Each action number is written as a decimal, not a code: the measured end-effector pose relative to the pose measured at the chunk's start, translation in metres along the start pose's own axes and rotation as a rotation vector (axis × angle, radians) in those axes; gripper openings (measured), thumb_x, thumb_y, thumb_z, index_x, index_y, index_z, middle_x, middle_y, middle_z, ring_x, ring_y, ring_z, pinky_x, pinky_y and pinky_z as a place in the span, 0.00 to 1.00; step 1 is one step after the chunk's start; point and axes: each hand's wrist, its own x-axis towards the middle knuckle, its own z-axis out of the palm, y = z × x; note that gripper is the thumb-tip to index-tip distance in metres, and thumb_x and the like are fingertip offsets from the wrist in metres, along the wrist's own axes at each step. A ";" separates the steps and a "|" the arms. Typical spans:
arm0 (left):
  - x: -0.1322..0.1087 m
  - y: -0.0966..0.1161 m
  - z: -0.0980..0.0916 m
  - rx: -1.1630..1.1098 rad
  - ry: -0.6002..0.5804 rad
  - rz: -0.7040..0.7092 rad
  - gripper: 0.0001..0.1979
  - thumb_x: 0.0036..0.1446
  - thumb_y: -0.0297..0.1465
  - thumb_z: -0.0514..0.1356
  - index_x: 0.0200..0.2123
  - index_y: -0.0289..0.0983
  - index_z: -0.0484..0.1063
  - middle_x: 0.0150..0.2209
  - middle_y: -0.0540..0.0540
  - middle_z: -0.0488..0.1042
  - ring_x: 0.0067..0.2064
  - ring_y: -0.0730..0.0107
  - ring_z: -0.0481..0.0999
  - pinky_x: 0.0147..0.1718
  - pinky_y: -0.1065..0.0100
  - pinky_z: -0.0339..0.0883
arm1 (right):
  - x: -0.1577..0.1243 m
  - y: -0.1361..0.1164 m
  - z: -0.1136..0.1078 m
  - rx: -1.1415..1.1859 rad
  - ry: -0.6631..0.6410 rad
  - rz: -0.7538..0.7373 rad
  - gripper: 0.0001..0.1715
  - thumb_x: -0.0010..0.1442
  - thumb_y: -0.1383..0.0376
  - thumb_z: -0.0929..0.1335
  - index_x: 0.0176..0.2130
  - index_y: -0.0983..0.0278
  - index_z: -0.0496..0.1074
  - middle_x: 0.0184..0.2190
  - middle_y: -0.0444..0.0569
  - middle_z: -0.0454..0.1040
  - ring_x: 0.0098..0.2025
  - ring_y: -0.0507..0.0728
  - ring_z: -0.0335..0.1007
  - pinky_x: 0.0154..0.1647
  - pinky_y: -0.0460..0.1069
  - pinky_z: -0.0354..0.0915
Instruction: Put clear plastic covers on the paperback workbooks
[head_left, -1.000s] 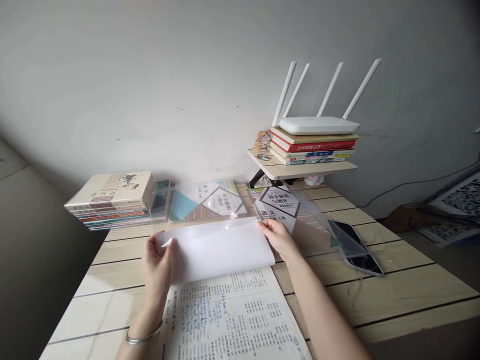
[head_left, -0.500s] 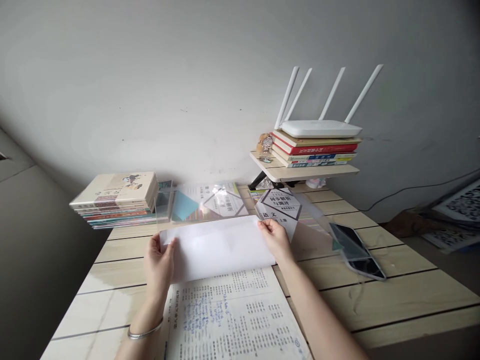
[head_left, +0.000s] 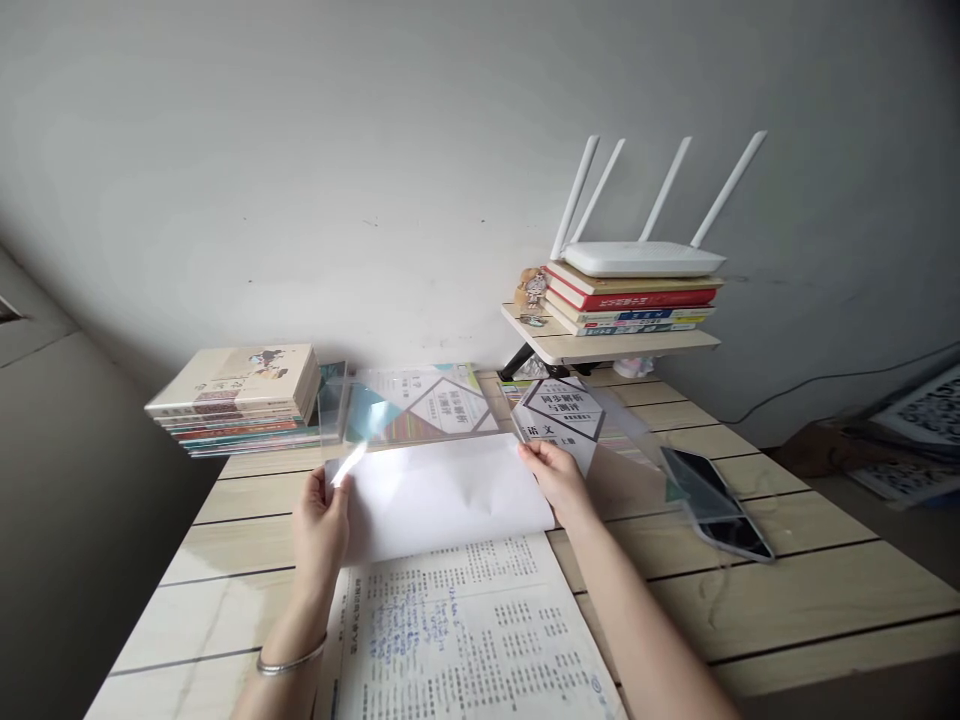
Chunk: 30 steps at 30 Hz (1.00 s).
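An open workbook (head_left: 465, 640) with printed text and blue handwriting lies on the wooden desk (head_left: 787, 590) in front of me. Its white cover flap (head_left: 442, 495) is folded back over the top of the page. My left hand (head_left: 321, 525) pinches the flap's left corner, together with a shiny clear plastic sheet (head_left: 352, 462). My right hand (head_left: 559, 480) pinches the flap's right corner. A clear plastic book jacket (head_left: 637, 440) spreads out past my right hand over a printed book cover (head_left: 559, 415).
A stack of books (head_left: 240, 400) sits at the desk's back left. A second booklet (head_left: 420, 405) lies at the back middle. A phone (head_left: 716, 500) rests on the right. A small shelf (head_left: 607, 345) holds books and a white router (head_left: 637, 258).
The clear plastic at the flap's left corner now catches the light near my left thumb. Both hands keep their grip and have hardly moved; the view shifted slightly.
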 end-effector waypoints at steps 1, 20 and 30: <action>0.000 0.000 0.000 -0.004 0.002 -0.001 0.19 0.48 0.41 0.59 0.41 0.36 0.69 0.32 0.47 0.73 0.31 0.69 0.70 0.27 0.72 0.60 | 0.001 0.002 0.001 -0.051 0.023 -0.032 0.27 0.40 0.42 0.69 0.24 0.63 0.67 0.18 0.42 0.66 0.23 0.52 0.59 0.25 0.47 0.55; 0.001 -0.009 0.003 -0.036 0.038 0.083 0.17 0.49 0.41 0.58 0.39 0.36 0.69 0.31 0.48 0.72 0.31 0.68 0.69 0.28 0.70 0.60 | -0.016 0.013 -0.005 -0.113 -0.002 -0.030 0.25 0.46 0.45 0.68 0.21 0.62 0.60 0.16 0.38 0.56 0.21 0.49 0.50 0.22 0.45 0.49; 0.006 -0.016 0.001 -0.093 -0.053 0.054 0.18 0.50 0.41 0.59 0.42 0.36 0.68 0.34 0.46 0.72 0.34 0.67 0.71 0.30 0.69 0.61 | -0.018 0.018 0.004 -0.211 0.150 -0.114 0.25 0.49 0.43 0.65 0.23 0.62 0.61 0.16 0.40 0.59 0.21 0.51 0.52 0.22 0.46 0.52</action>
